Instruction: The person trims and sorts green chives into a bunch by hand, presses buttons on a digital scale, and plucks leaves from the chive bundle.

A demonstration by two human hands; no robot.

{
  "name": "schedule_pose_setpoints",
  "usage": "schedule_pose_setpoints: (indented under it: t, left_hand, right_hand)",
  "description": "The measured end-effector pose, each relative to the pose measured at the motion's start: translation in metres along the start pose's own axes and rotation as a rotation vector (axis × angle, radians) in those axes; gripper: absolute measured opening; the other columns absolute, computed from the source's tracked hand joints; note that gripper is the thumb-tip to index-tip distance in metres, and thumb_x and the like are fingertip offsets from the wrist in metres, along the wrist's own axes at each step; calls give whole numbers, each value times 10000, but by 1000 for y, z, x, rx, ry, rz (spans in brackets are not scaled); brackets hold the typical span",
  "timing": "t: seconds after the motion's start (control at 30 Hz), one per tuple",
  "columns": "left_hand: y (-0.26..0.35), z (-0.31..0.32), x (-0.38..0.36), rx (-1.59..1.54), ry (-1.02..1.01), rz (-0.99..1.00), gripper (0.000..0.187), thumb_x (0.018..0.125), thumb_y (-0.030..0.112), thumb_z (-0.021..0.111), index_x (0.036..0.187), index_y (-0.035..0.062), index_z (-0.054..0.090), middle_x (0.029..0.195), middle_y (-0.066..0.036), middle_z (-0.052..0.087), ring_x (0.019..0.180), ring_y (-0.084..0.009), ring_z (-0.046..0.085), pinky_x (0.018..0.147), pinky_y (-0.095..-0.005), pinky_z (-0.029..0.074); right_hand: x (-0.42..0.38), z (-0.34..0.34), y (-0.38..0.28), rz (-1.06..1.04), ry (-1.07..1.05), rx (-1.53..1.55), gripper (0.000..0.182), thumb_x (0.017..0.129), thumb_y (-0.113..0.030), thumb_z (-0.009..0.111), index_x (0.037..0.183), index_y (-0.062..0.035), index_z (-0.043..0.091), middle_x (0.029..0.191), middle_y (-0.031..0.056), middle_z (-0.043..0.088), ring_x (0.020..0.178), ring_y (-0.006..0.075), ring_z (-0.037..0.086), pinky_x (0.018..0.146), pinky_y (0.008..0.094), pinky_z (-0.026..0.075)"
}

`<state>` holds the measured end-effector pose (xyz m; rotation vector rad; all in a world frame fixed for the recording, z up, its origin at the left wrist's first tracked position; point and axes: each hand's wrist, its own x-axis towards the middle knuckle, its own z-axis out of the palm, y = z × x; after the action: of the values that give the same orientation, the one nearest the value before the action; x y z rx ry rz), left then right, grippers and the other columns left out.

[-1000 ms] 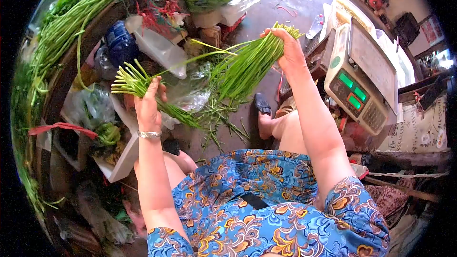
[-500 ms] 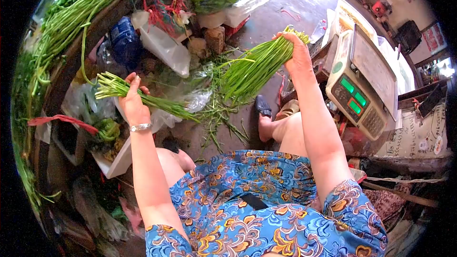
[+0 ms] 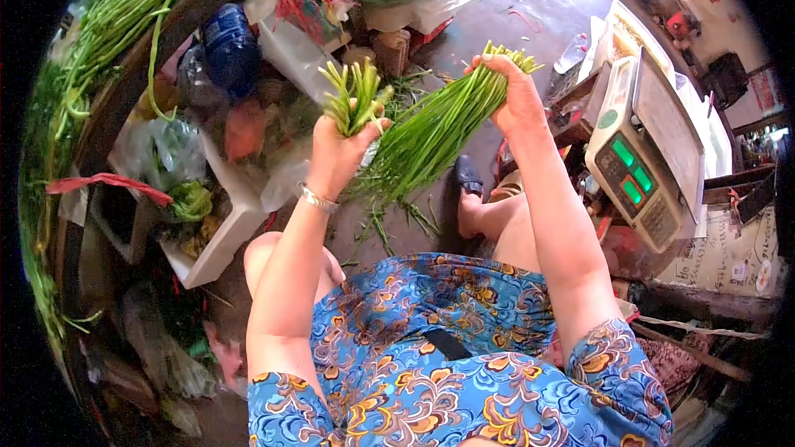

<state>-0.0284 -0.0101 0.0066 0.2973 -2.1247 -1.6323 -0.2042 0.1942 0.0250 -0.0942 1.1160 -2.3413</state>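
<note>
My left hand (image 3: pixel 341 149) is wrapped round a small bunch of green stems (image 3: pixel 358 95), whose pale cut ends point up and fan out above the fist. The lower part of this bunch is mostly hidden. To its right, my right hand (image 3: pixel 509 91) grips a larger bunch of long thin green stems (image 3: pixel 443 136) near the cut ends. These stems slant down and left, their lower ends close beside my left hand. Loose green scraps (image 3: pixel 381 223) lie on the floor below.
A scale (image 3: pixel 638 149) with lit green digits stands at the right. Long green vegetables (image 3: pixel 132 25) lie along the left edge. White foam boxes (image 3: pixel 224 236), plastic bags (image 3: pixel 161 153) and a blue container (image 3: pixel 231 51) are at the left. A dark shoe (image 3: pixel 468 174) is on the floor.
My left hand has moved right and turned, bringing its bunch from nearly horizontal to cut ends up, close to the larger bunch. My right hand still holds its bunch in nearly the same place.
</note>
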Motion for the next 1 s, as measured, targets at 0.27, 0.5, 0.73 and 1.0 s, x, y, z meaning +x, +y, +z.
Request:
schedule_pose_setpoints:
  t: [0.27,0.5,0.73,1.0]
  left_hand:
    - [-8,-11,2,-257,-89,-314,160,885,152,667,1001,43,680,726,41,582,580,-42,476,502,-202,377]
    - [0,1,-8,-268,-376,-365,322,911,160,616,1208,35,612,861,10,659,654,-66,601,549,-195,420]
    - [-7,21,-13,-337,-564,-340,286,903,89,619,1183,34,609,963,14,640,690,-66,558,585,-217,455]
    - [-5,16,-11,-427,-330,-407,178,878,138,669,1010,26,626,915,-64,681,668,-113,607,578,-241,489]
  right_hand:
    - [-21,19,3,14,-299,-137,139,843,-133,611,915,-17,635,803,103,674,717,194,648,662,330,537]
    - [-27,23,10,71,-527,-82,187,787,-121,627,935,-22,569,797,109,623,738,212,625,681,323,508]
    - [-34,29,16,150,-561,-93,240,725,-164,673,884,-18,568,787,108,604,702,214,611,653,333,507]
    - [-37,32,10,126,-537,-115,278,723,-180,677,922,-11,584,788,93,603,701,214,613,661,333,517]
